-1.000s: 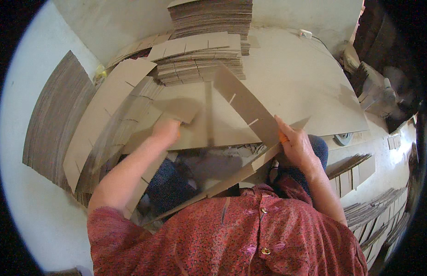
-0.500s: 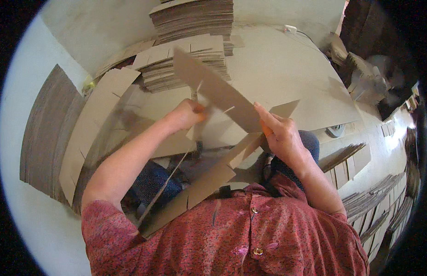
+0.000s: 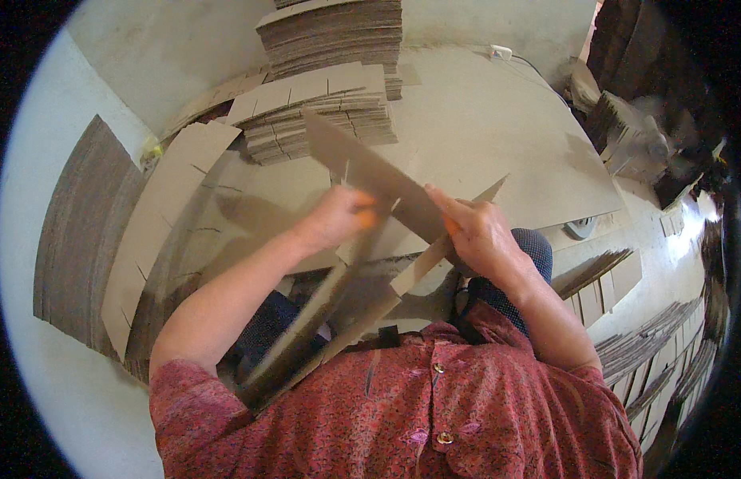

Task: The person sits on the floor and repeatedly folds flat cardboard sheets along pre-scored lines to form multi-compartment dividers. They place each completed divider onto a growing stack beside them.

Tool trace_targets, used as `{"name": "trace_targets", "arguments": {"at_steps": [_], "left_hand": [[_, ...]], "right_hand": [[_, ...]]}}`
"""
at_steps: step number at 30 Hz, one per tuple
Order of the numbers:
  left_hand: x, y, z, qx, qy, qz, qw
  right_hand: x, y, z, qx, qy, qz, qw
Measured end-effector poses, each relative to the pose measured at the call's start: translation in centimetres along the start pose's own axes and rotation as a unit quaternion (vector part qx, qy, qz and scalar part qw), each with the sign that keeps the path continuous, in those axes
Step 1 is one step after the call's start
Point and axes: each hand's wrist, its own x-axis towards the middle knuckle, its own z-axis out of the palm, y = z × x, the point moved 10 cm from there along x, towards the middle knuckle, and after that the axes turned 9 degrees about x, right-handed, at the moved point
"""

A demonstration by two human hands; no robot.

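Note:
My right hand [image 3: 484, 235] is closed on a slotted cardboard strip [image 3: 366, 168], pinching it near where another cardboard strip [image 3: 422, 267] crosses it at an angle. The first strip slants up to the far left, with pale slots showing along it. The crossing strip runs down toward my shirt. Close to the slots, my left hand [image 3: 338, 214] has its fingers closed on a further cardboard strip [image 3: 307, 339], smeared by motion, which extends down toward my lap. Orange covers show on fingers of both hands.
A large pale board [image 3: 506, 144] lies in front of me. Beyond it rise a slotted cardboard stack [image 3: 307, 120] and a taller stack [image 3: 334, 40]. More strips stand at left [image 3: 163, 231] and lower right [image 3: 650, 343]. A small white plug block [image 3: 501, 53] with a cable lies at the back.
My left hand has moved right and slightly nearer, bringing its strip closer to the slotted one. My right hand has shifted slightly left; the slotted strip's far end has dropped a little.

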Motion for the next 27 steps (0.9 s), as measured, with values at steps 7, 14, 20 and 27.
{"name": "trace_targets", "arguments": {"at_steps": [7,14,20,27], "left_hand": [[-2.1,0.7,-2.0,0.040,0.009,-0.009,0.999],[-13.6,-5.7,-18.7,0.592,0.335,-0.167,0.714],[-17.0,-12.3,-24.5,0.576,0.202,-0.343,0.714],[-9.6,-9.6,-13.7,0.485,0.119,-0.212,0.840]], "right_hand": [[0.5,1.7,3.0,-0.033,-0.081,0.043,0.995],[2.0,2.1,5.9,-0.139,-0.132,-0.016,0.981],[3.1,1.8,6.7,-0.170,-0.126,-0.022,0.977],[-0.4,2.1,3.8,-0.041,-0.019,-0.039,0.998]]}}
